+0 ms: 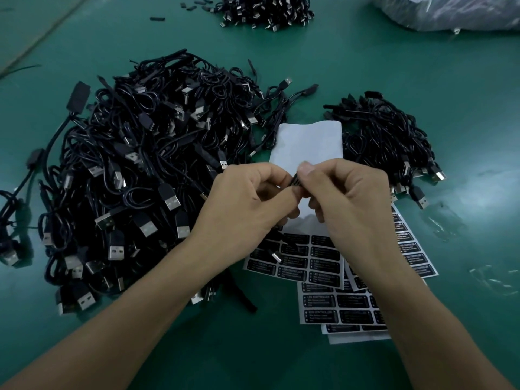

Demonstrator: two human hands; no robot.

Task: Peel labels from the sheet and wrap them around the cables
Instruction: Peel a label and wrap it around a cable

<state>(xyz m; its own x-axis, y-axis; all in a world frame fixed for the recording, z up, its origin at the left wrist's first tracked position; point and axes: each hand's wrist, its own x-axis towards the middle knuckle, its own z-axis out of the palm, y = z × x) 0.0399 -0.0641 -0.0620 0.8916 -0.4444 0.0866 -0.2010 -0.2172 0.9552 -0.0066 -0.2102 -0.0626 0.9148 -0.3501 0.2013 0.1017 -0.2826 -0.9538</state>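
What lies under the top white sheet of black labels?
More white sheets of black labels fan out beneath it on the green table. The right forearm covers part, so their number is unclear.

A table [281, 367] holds a large pile [146, 170] of cables on the left and a small pile [394, 142] on the right. Between them lies the top sheet [309, 142], its near end overlapping more sheets [351, 308] closer to the person and slightly right. Above the top sheet, the left hand [247, 204] and right hand [349, 204] meet, pinching a label [295, 181] between their fingertips. Behind everything lies a far pile [264, 12], with a bag [450, 12] to its right.
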